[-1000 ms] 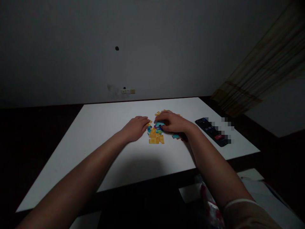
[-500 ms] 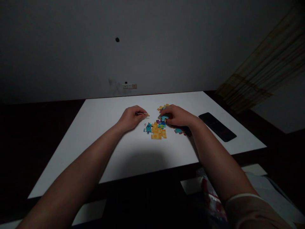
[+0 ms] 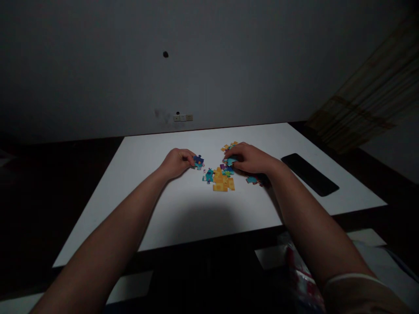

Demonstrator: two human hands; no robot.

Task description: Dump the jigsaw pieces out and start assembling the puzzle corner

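Observation:
My left hand is closed on a blue puzzle piece, pinching it by its left side with the printed face showing. To the right, my right hand has its thumb and fingers around a light-blue puzzle piece. Between and below the hands lies a cluster of joined puzzle pieces, mostly yellow with blue and purple parts. Several loose pieces lie under my right wrist, partly hidden by it. More yellow pieces lie just beyond my right fingers.
The white table carries everything. A black phone-like slab lies on its right side. A grey wall with a socket strip stands behind, and a curtain hangs at right. A red-and-clear plastic package lies below the near edge.
The piece in my left hand has turned from edge-on to show its blue printed face. My right hand keeps its light-blue piece with little movement. The whole view has shifted slightly.

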